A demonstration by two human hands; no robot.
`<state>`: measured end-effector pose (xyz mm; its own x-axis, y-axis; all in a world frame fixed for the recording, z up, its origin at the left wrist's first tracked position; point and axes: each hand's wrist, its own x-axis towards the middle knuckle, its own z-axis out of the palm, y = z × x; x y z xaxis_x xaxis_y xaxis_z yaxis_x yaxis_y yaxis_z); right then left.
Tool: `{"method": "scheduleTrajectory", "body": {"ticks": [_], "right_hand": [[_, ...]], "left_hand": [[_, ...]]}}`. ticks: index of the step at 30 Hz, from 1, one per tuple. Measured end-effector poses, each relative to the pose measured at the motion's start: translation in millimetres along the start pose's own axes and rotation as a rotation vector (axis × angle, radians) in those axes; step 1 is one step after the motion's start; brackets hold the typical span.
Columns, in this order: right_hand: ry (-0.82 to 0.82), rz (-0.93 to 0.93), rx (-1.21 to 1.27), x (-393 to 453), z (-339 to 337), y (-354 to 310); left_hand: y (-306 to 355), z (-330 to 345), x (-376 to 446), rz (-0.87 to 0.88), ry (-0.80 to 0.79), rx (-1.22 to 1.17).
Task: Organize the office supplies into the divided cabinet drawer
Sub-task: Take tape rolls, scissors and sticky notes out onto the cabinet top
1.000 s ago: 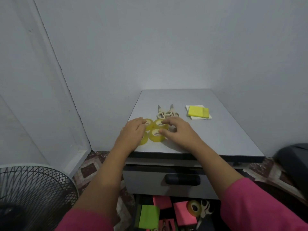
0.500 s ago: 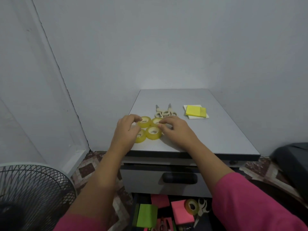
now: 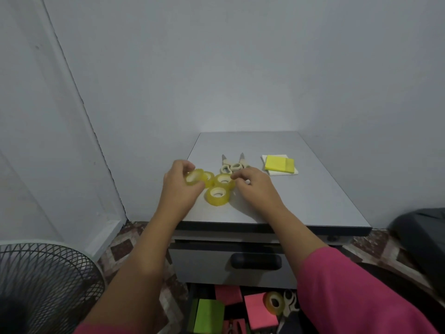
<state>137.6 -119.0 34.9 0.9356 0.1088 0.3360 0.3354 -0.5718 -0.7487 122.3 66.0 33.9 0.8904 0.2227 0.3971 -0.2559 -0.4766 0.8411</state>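
Observation:
Several yellow tape rolls lie clustered on the grey cabinet top (image 3: 313,203). My left hand (image 3: 179,189) pinches one tape roll (image 3: 193,177) tilted up off the surface, with another roll (image 3: 208,177) right behind it. My right hand (image 3: 255,189) touches the rim of a flat roll (image 3: 224,180) with its fingertips. A fourth roll (image 3: 217,195) lies flat between my hands. Two cream-handled scissors (image 3: 232,163) lie behind the rolls. Yellow sticky notes (image 3: 279,164) rest on a white pad at the right. Below, the open drawer (image 3: 240,309) holds pink and green note pads, a tape roll (image 3: 274,302) and scissors.
A closed drawer front with a dark handle (image 3: 255,261) sits under the top. A fan grille (image 3: 43,285) stands at the lower left. A dark object (image 3: 423,237) is at the right edge. Grey walls close in behind and on the left.
My left hand has closed on the left tape roll and tipped it up off the surface. My right hand has shifted slightly right, with fingertips at the rear roll.

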Motion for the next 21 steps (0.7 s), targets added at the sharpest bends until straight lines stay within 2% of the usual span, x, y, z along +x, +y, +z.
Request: {"method": "scheduleTrajectory", "body": {"ticks": [6, 11, 16, 21], "right_hand": [[0.01, 0.056, 0.021, 2, 2, 4], [-0.028, 0.069, 0.046, 3, 3, 6], [-0.074, 0.073, 0.05, 4, 6, 6], [-0.126, 0.02, -0.017, 7, 5, 7]], "left_hand": [[7, 28, 16, 0.019, -0.15, 0.08], [-5, 29, 15, 0.086, -0.09, 0.167], [-20, 33, 24, 0.049, -0.186, 0.242], [-21, 38, 28, 0.086, -0.189, 0.193]]}}
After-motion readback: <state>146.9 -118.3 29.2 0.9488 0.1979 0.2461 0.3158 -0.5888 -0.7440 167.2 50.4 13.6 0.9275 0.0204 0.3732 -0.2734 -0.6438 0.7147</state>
